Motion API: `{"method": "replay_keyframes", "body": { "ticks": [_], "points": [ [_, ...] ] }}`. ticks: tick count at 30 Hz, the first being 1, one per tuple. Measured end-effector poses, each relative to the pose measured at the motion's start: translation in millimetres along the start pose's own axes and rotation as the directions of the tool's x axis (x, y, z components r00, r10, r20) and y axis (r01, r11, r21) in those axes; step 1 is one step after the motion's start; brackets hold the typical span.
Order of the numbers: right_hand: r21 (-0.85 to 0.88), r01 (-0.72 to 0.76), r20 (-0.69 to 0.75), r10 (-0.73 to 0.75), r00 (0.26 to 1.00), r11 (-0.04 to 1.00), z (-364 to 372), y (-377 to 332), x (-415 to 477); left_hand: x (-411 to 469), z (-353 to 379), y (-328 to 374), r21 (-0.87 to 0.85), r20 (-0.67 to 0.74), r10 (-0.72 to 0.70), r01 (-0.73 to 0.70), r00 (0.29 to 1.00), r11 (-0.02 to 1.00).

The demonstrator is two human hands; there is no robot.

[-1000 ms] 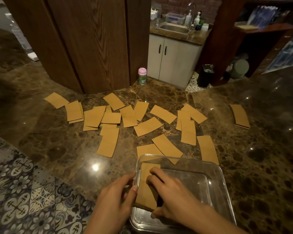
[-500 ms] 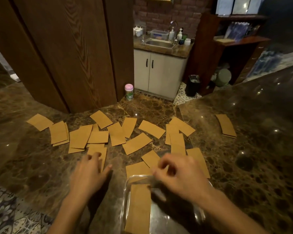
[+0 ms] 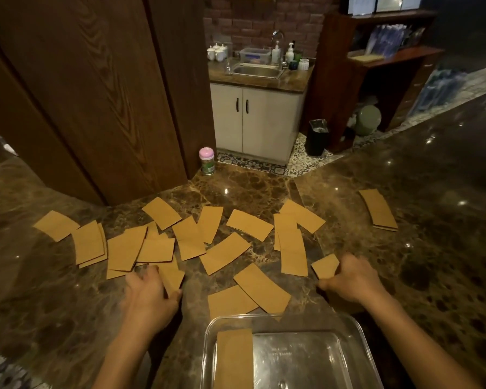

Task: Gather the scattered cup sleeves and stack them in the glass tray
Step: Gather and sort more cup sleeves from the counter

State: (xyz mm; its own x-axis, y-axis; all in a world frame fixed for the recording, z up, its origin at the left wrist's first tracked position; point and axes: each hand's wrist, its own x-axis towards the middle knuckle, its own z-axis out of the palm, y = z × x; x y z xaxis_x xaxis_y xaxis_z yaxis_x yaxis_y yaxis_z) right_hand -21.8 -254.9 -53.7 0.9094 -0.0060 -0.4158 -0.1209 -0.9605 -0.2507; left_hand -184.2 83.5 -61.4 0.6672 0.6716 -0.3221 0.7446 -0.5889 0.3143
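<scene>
Head view: left hand (image 3: 149, 297) is pinching one cup sleeve (image 3: 171, 276); right hand (image 3: 351, 279) is gripping another sleeve (image 3: 324, 265) (glass tray (image 3: 359, 332) sitting nearer than both sets of fingers).

You see tan-brown cup sleeves (image 3: 225, 253) on a mottled dark-brown marble counter (image 3: 432, 248); the glass tray (image 3: 359, 332) is clear.

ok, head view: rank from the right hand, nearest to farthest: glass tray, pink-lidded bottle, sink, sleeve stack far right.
From the right hand:
1. glass tray, just below it at the near edge.
2. sleeve stack, beyond it on the right counter.
3. pink-lidded bottle, far left by the wooden panel.
4. sink, at the back wall.
</scene>
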Motion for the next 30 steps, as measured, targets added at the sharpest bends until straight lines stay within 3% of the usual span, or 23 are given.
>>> {"method": "replay_keyframes", "body": {
  "ticks": [3,6,10,15,20,26,30],
  "points": [
    [0.140,0.025,0.015,-0.028,1.000,0.990,-13.7,-2.4,-1.6,-9.0,-10.0,8.8,-0.092,0.026,0.064,-0.061,0.998,0.994],
    [0.299,0.079,-0.017,-0.078,0.997,0.951,-26.9,-28.0,0.7,2.6,-16.2,40.0,-0.142,0.030,0.225,-0.218,0.974,0.965],
    [0.256,0.033,0.002,-0.034,0.999,0.966,-8.2,-75.9,31.0,38.8,-1.9,95.2,-0.070,0.040,0.435,-0.432,0.900,0.899],
    [0.122,-0.071,-0.061,0.079,0.995,0.990,17.5,-109.1,45.8,68.3,23.5,122.7,0.119,0.126,0.448,-0.461,0.885,0.879],
    [0.204,-0.084,-0.057,0.098,0.994,0.975,18.3,-108.8,47.3,74.2,32.3,126.0,0.131,0.188,0.408,-0.435,0.893,0.891],
    [0.235,0.137,-0.049,-0.129,0.990,0.962,8.6,-89.2,29.0,51.2,17.4,108.2,0.118,0.079,0.536,-0.542,0.840,0.832],
    [0.164,0.279,0.146,-0.304,0.942,0.946,9.6,-81.6,-4.5,31.9,5.8,82.6,0.062,0.161,0.590,-0.605,0.791,0.794]
  ]
}}
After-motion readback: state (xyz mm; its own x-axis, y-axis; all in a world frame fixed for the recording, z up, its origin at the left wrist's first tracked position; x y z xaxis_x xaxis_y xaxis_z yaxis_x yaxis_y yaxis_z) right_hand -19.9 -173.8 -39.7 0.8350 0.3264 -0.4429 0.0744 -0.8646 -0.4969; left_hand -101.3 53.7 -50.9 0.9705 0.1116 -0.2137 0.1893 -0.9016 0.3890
